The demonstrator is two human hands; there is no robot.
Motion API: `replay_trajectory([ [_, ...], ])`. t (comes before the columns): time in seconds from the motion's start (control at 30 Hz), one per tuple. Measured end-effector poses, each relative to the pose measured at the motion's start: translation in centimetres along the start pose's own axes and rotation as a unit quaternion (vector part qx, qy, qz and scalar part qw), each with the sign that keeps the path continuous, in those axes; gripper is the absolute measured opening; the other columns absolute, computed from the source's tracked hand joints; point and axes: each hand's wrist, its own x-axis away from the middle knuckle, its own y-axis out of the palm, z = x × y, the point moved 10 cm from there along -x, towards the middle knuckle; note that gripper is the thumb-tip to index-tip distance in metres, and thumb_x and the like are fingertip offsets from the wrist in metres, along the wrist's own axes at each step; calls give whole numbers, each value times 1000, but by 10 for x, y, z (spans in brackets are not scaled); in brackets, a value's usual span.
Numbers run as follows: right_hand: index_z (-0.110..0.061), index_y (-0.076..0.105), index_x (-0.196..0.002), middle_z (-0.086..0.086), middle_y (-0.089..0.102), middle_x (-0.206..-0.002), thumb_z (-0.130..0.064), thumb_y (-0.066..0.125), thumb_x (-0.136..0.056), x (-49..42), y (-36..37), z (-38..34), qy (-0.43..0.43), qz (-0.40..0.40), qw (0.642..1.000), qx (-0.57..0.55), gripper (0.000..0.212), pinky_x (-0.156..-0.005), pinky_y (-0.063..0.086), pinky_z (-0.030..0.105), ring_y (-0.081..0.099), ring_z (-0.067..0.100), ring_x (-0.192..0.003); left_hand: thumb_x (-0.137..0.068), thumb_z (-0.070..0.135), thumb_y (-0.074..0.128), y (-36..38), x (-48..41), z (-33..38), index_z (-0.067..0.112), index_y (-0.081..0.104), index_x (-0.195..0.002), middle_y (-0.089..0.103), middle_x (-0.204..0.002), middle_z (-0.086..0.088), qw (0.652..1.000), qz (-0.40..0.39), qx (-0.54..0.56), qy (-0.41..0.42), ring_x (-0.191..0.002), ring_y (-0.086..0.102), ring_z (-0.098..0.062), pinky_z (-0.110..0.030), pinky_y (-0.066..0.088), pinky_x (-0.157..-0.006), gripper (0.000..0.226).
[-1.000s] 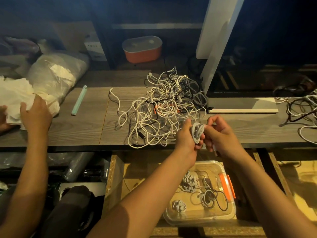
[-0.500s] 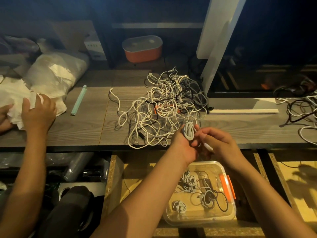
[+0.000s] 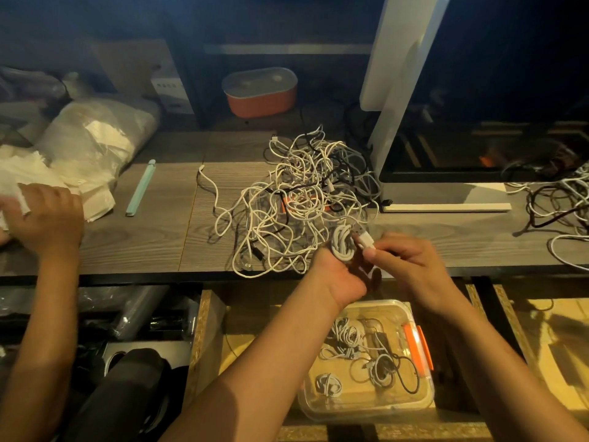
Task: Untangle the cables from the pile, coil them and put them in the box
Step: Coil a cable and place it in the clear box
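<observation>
A tangled pile of white and black cables (image 3: 302, 199) lies on the wooden desk. At the desk's front edge my left hand (image 3: 338, 279) grips a small coil of white cable (image 3: 342, 247). My right hand (image 3: 411, 263) pinches that cable's white plug end (image 3: 366, 240) just right of the coil. Below both hands, inside an open drawer, sits a clear plastic box (image 3: 366, 413) with an orange latch, and several coiled cables (image 3: 347, 336) lie in it.
Another person's hand (image 3: 51, 221) handles white paper beside a plastic bag (image 3: 89, 145) at the left. A teal stick (image 3: 140, 186) lies on the desk. A monitor base (image 3: 446, 205) stands right of the pile, with a second cable tangle (image 3: 557, 199) beyond it. An orange container (image 3: 259, 90) sits behind.
My right hand has carried the plug end around the coil, from above to beside it. The coil sits lower in my left hand. The other person's hand shifted on the paper.
</observation>
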Motion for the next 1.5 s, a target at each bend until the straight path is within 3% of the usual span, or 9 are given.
replay_trajectory([
  [0.1, -15, 65, -79, -4, 58, -74, -47, 43, -88, -2, 2, -12, -76, -47, 971, 221, 40, -63, 43, 31, 53, 11, -74, -94, 25, 35, -5, -1, -4, 11, 57, -67, 56, -63, -7, 1000, 23, -14, -13, -61, 52, -17, -25, 37, -63, 37],
  [0.23, -35, 52, -75, -10, 53, -75, -54, 31, -87, -3, 0, -15, -76, -70, 961, 257, 31, -65, 43, 35, 50, 8, -78, -92, 20, 37, 4, 0, -1, 11, 56, -54, 52, -57, -1, 1000, 10, 0, -6, -50, 51, -15, -15, 41, -48, 44],
  [0.37, -35, 54, -78, -9, 54, -78, -57, 28, -84, -4, 0, -12, -74, -88, 951, 287, 35, -67, 44, 38, 51, 8, -77, -93, 26, 35, 0, 0, -1, 12, 57, -64, 54, -67, -1, 999, 37, -11, 11, -63, 50, -17, -25, 37, -62, 39],
  [0.57, -16, 66, -80, -7, 60, -71, -28, 50, -90, 6, 7, -7, -54, -28, 997, 39, 22, -60, 40, 11, 55, 2, -68, -95, 39, 48, -8, 11, 21, 13, 60, -73, 58, -64, -3, 976, 117, -17, 181, -61, 54, -15, -28, 43, -59, 36],
  [0.73, -17, 71, -76, -7, 58, -65, -24, 62, -87, 12, 16, 15, 57, -11, 989, -138, 16, -50, 48, 28, 53, 11, -59, -94, 42, 50, -21, 29, 41, 16, 54, -74, 56, -71, 0, 929, 177, -81, 314, -66, 54, -13, -28, 43, -65, 33],
  [0.9, -8, 70, -90, -2, 65, -73, -20, 65, -74, 22, 6, 29, 112, 124, 945, -280, 20, -49, 50, 21, 55, 13, -59, -94, 48, 44, -13, 43, 43, 19, 49, -74, 55, -71, 0, 916, 188, -117, 336, -66, 53, -13, -30, 43, -67, 36],
  [1.1, -9, 69, -91, -2, 70, -78, -19, 62, -79, 21, 1, 19, 111, 118, 961, -224, 17, -56, 54, 26, 61, 14, -64, -96, 48, 41, -16, 47, 39, 21, 50, -75, 56, -72, 1, 915, 194, -146, 322, -65, 56, -12, -28, 46, -62, 36],
  [1.33, -21, 66, -102, 1, 70, -94, 3, 54, -88, 27, -2, 11, 70, 157, 973, -156, 30, -63, 58, 29, 69, 15, -78, -100, 39, 35, -6, 67, 70, 22, 52, -59, 57, -60, 1, 790, 238, -315, 469, -59, 58, -15, -32, 46, -55, 47],
  [1.5, -16, 67, -96, 2, 70, -90, 2, 63, -83, 23, 2, 10, 78, 125, 976, -161, 23, -67, 58, 32, 69, 18, -79, -101, 33, 36, -2, 69, 73, 20, 49, -53, 53, -53, -1, 763, 231, -351, 491, -59, 59, -28, -44, 46, -56, 51],
])
